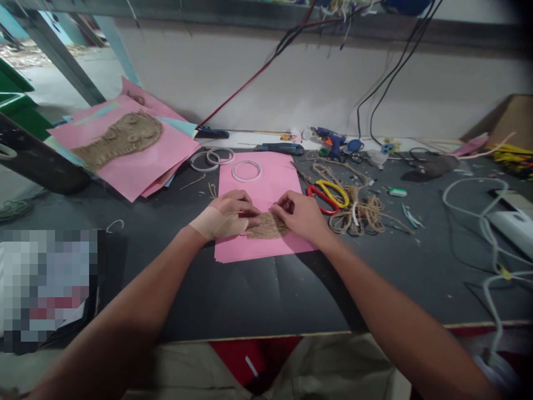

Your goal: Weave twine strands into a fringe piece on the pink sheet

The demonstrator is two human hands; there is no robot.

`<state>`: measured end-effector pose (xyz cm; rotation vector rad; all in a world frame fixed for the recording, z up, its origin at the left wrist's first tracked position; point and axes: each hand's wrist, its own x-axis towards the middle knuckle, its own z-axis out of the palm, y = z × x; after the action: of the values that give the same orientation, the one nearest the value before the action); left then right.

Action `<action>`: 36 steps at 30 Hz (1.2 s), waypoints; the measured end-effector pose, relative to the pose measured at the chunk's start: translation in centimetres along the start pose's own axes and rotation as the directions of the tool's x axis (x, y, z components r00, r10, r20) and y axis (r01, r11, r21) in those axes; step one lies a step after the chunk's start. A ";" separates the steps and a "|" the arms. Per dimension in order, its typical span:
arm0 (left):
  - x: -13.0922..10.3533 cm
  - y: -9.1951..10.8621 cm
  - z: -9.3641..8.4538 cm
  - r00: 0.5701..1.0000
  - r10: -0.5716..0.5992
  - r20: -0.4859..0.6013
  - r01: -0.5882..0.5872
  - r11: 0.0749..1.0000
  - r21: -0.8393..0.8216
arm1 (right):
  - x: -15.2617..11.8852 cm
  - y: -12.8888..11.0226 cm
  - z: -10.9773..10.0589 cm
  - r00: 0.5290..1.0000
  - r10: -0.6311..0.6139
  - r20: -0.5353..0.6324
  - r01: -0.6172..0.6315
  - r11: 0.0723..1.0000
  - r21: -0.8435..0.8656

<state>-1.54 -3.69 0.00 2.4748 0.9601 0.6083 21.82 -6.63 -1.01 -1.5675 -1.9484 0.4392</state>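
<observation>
A patch of brown jute twine (266,226), laid in close rows, lies on a stack of pink paper sheets (260,250). From the left, my left hand (233,212), with a tan bandage around the wrist and palm, rests its stretched fingers on the patch's left end. My right hand (306,216) touches the patch's right side, thumb and forefinger pinched together at its upper edge; whatever is between them is hidden. Just beyond that hand are scissors (328,197) with red and yellow handles. Loose jute twine (362,211) lies tangled to their right.
White rings (246,171) sit at the paper's top end. A blue cutter knife (280,148) and a blue glue gun (332,140) lie by the wall. Finished twine work (125,136) rests on pink sheets at left. A white cable (485,222) loops across the right side.
</observation>
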 end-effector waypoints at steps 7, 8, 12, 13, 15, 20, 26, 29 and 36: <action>-0.1 -0.5 0.2 0.997 0.013 -0.082 -0.013 1.000 0.000 | 0.0 0.1 0.2 0.999 0.050 -0.017 -0.048 0.994 0.103; -0.1 -0.6 0.2 0.996 0.013 -0.093 -0.013 1.000 0.000 | 0.0 0.2 0.2 0.998 0.055 -0.014 -0.053 0.991 0.120; -0.1 -1.0 0.2 0.994 0.021 -0.111 -0.019 1.000 0.013 | 0.0 0.5 0.0 0.998 0.064 0.018 -0.067 0.979 0.190; -0.1 -1.2 0.2 0.993 0.026 -0.114 -0.024 1.000 0.020 | 0.0 0.5 0.0 0.998 0.063 0.027 -0.067 0.977 0.201; -0.1 -1.3 0.1 0.992 0.042 -0.119 -0.038 0.999 0.035 | 0.0 0.5 -0.1 0.998 0.050 0.037 -0.056 0.978 0.200; -0.2 -0.9 0.0 0.992 0.045 -0.115 -0.039 0.997 0.059 | 0.1 0.5 -0.3 0.994 -0.101 0.052 0.098 0.993 0.058; -0.2 -0.2 0.0 0.996 0.044 -0.076 -0.037 0.996 0.086 | 0.2 0.7 -0.5 0.952 -0.291 0.092 0.289 0.957 0.034; -0.3 -0.1 0.0 0.994 0.032 -0.101 -0.025 0.997 0.068 | 0.3 1.0 -0.6 0.941 -0.324 0.100 0.320 0.946 0.058; -0.4 0.0 -0.1 0.996 0.027 -0.083 -0.022 0.998 0.063 | 0.5 1.4 -1.2 0.930 -0.341 0.139 0.328 0.939 0.106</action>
<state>-1.83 -3.93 -0.02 2.5371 0.9957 0.7050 23.56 -5.90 -0.82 -1.1460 -2.2350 0.5000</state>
